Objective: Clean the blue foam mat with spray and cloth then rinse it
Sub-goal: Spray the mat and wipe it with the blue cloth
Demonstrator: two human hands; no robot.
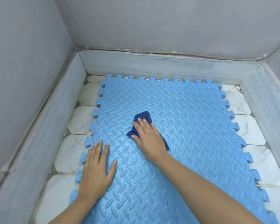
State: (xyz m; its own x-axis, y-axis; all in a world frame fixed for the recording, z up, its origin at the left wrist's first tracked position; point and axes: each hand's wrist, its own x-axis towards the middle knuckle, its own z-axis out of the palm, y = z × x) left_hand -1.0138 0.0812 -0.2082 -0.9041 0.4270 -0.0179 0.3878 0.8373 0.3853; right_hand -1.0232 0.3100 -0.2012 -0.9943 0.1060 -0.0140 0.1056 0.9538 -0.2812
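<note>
Left hand (96, 171) flat on blue mat (192, 126), right hand (148, 137) pressing flat on cloth (143, 118); walls (152, 29) surround.

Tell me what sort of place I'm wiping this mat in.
Probably a bathroom or wash-area corner: white marble-look floor tiles, a raised tiled skirting below plain grey walls, and the blue foam mat laid flat on the floor.

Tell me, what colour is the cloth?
Dark navy blue cloth, seen in the head view.

blue foam mat (192, 118): interlocking tiles, flat on floor | dark blue cloth (143, 118): crumpled, mid-mat
</note>
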